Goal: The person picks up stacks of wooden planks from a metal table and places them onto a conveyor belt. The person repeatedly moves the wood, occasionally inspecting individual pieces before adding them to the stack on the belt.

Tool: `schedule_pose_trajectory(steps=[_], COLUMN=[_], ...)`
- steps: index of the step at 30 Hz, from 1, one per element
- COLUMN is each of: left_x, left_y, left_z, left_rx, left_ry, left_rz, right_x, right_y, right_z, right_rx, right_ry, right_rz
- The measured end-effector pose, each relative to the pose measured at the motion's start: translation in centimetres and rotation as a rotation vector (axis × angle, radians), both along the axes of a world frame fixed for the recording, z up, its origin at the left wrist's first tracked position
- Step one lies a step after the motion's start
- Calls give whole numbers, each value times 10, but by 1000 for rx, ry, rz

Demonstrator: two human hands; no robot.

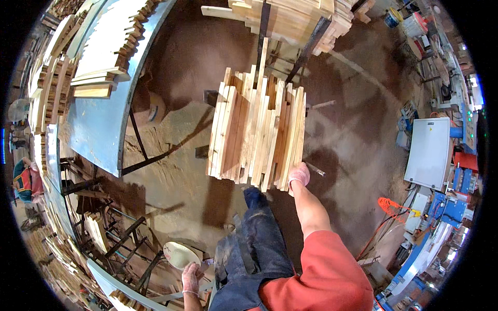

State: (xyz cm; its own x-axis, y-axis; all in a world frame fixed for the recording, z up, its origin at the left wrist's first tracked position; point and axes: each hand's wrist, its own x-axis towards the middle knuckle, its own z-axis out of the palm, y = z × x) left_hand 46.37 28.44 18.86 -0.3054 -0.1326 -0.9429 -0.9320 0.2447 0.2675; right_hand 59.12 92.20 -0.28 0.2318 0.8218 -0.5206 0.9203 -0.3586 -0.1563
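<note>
Pale wood, head view: step looks like handling the strip stack (254, 135), blue table (93, 135) to its left; next move likely calls for a firm grasp. Strips squared, ends ragged. Right hand (299, 175), knit-gloved, at stack's near right corner, finger curl unclear. Left hand (190, 278), nearer the body, left of stack, by a rounded cream object (179, 254); grip can't be told.

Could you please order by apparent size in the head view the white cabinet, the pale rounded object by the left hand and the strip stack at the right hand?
Largest to smallest:
1. Strip stack
2. White cabinet
3. Pale rounded object
</note>
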Motion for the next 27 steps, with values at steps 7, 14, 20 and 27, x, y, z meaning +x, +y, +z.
schedule_pose_trajectory(steps=[7,14,20,27], left_x=[-12,-1,13,36], left_y=[61,72,64,58], left_z=[10,9,12,75], left_rx=[-108,-125,-43,38], left_ry=[-57,-145,-45,172], left_rz=[-142,-160,-148,-34], right_x=[44,55,22,141], right_y=[0,16,-23,-67], right_z=[-58,-94,-15,-107], right_rx=[-9,-297,-381,-816], right_ry=[379,565,783,262], right_rz=[-35,-177,-242,-60])
